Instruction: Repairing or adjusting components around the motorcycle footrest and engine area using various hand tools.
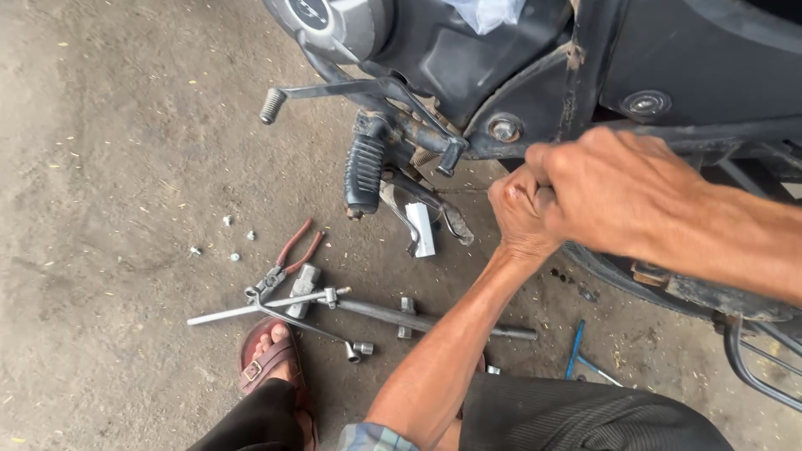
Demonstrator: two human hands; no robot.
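My left hand (520, 215) is a tight fist just under the dark motorcycle frame (535, 100). A thin metal rod (464, 190) runs from this fist left toward the spring area behind the black ribbed footpeg (365, 171). My right hand (614, 188) comes in from the right and is closed over the top of the left fist. Whatever handle the two fists share is hidden inside them. A small white block (422, 230) hangs by the bent lever below the footpeg.
On the concrete floor lie red-handled pliers (292, 250), a T-shaped socket wrench (267, 307), a long dark axle rod (434, 320), a few loose bolts (227, 221) and a blue-handled tool (575, 351). My sandalled foot (267, 359) touches the wrench. The tyre (618, 280) is behind my arms.
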